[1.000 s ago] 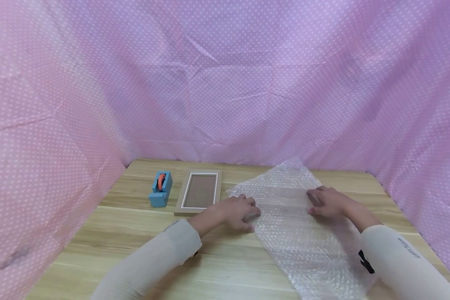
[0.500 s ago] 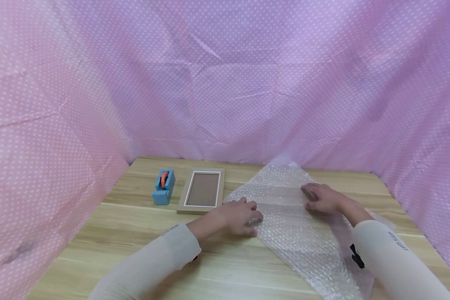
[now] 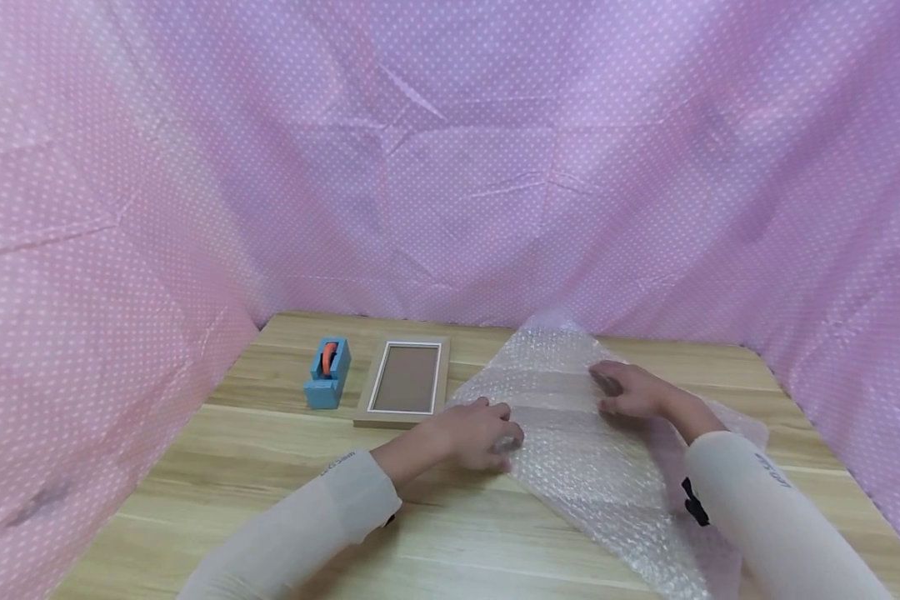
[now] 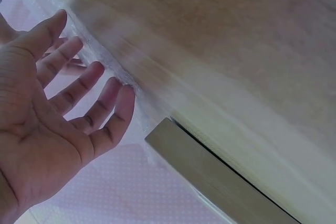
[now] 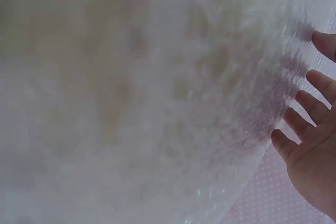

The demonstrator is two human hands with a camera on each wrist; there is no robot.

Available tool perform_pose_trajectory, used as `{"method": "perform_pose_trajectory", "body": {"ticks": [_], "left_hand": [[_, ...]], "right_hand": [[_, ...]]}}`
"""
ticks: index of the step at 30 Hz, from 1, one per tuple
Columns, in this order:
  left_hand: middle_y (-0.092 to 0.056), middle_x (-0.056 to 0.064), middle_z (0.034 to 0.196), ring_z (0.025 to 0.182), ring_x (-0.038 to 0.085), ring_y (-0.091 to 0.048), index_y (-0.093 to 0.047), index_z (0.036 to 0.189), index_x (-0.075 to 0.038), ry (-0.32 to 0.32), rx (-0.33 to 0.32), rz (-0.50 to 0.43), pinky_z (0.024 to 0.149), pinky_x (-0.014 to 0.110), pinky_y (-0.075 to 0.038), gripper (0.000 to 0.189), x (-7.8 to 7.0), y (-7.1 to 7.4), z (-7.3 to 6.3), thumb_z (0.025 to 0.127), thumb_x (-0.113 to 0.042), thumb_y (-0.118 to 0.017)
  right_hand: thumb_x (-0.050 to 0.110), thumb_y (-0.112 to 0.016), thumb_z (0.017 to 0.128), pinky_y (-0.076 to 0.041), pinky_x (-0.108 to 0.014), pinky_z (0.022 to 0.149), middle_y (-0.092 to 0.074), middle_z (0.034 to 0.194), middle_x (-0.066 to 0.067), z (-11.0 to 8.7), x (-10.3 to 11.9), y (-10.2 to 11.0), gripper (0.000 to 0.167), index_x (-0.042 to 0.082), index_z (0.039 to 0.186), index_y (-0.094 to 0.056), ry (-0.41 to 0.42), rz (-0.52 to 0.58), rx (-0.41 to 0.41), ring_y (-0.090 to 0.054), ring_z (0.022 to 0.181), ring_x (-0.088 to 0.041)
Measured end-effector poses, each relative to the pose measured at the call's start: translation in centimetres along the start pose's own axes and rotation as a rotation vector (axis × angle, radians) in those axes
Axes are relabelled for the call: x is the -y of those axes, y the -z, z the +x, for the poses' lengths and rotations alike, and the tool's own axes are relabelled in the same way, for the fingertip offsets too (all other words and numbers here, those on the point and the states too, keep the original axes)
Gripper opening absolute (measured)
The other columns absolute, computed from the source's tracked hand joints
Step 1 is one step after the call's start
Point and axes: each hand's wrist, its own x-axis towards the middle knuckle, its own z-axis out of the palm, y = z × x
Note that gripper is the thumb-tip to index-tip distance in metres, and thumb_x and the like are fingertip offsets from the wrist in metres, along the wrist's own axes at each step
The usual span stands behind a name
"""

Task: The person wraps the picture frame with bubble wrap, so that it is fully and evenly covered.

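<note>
A translucent sheet of bubble wrap (image 3: 592, 475) lies slantwise on the wooden table, between and under my hands in the head view. My left hand (image 3: 476, 435) rests at the sheet's left edge, its fingers relaxed and slightly bent. In the left wrist view the fingertips (image 4: 126, 90) meet that edge without closing round it. Farther right, my right hand (image 3: 633, 392) touches the sheet's upper surface. Its fingers (image 5: 312, 106) are spread and fairly straight in the right wrist view. Part of the sheet is hidden by the right forearm.
A wooden picture frame (image 3: 363, 398) with a white inner border lies just left of the sheet. Beyond it stands a blue tape dispenser (image 3: 322, 394) with an orange core. Pink dotted cloth (image 3: 450, 167) hangs around the table (image 3: 232, 467).
The bubble wrap has turned, its far corner shifting left and another corner showing right of my right sleeve. My right hand has moved left with it; the left hand stays nearly in place.
</note>
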Motion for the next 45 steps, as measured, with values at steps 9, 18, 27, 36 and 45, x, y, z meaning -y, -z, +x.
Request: {"method": "perform_pose_trajectory", "body": {"ticks": [9, 18, 27, 36, 45], "left_hand": [[-0.057, -0.003, 0.126, 0.102, 0.018, -0.053, -0.063, 0.136, -0.036, 0.022, -0.008, -0.018, 0.074, 0.031, -0.052, 0.045, -0.4, 0.2, -0.2, 0.093, -0.049, -0.071], [-0.058, -0.005, 0.122, 0.096, 0.017, -0.052, -0.064, 0.134, -0.035, 0.042, -0.002, -0.051, 0.074, 0.03, -0.05, 0.045, -0.4, 0.1, -0.2, 0.092, -0.046, -0.074], [-0.058, -0.008, 0.115, 0.092, 0.015, -0.051, -0.065, 0.132, -0.034, 0.048, -0.011, -0.075, 0.071, 0.028, -0.047, 0.043, -0.3, 0.0, -0.4, 0.091, -0.045, -0.076], [-0.058, -0.008, 0.116, 0.093, 0.016, -0.051, -0.066, 0.131, -0.035, 0.053, -0.011, -0.077, 0.07, 0.029, -0.048, 0.043, -0.5, 0.3, -0.4, 0.09, -0.046, -0.076], [-0.058, -0.008, 0.116, 0.094, 0.015, -0.051, -0.066, 0.13, -0.036, 0.053, -0.002, -0.081, 0.071, 0.029, -0.048, 0.043, -0.4, 0.6, -0.4, 0.09, -0.048, -0.076]], "right_hand": [[0.022, -0.077, 0.086, -0.037, -0.066, 0.109, -0.053, 0.136, -0.038, -0.9, -0.1, 0.8, 0.073, -0.019, 0.138, -0.047, 0.067, -0.152, -0.05, -0.049, 0.127, -0.057], [0.022, -0.076, 0.086, -0.041, -0.068, 0.103, -0.056, 0.132, -0.038, -3.9, -0.8, 2.4, 0.07, -0.014, 0.14, -0.049, -0.031, -0.15, -0.095, -0.052, 0.123, -0.058], [0.016, -0.074, 0.089, -0.045, -0.068, 0.098, -0.057, 0.13, -0.04, -7.1, -3.0, 4.3, 0.062, -0.016, 0.137, -0.051, -0.073, -0.11, -0.141, -0.054, 0.119, -0.059], [0.019, -0.07, 0.096, -0.052, -0.067, 0.082, -0.056, 0.121, -0.047, -10.8, -4.6, 5.8, 0.056, -0.017, 0.135, -0.051, -0.216, -0.042, -0.127, -0.06, 0.1, -0.062], [0.023, -0.064, 0.102, -0.053, -0.066, 0.083, -0.05, 0.127, -0.049, -13.3, -5.6, 5.6, 0.057, -0.017, 0.138, -0.047, -0.285, 0.033, -0.149, -0.058, 0.104, -0.064]]}}
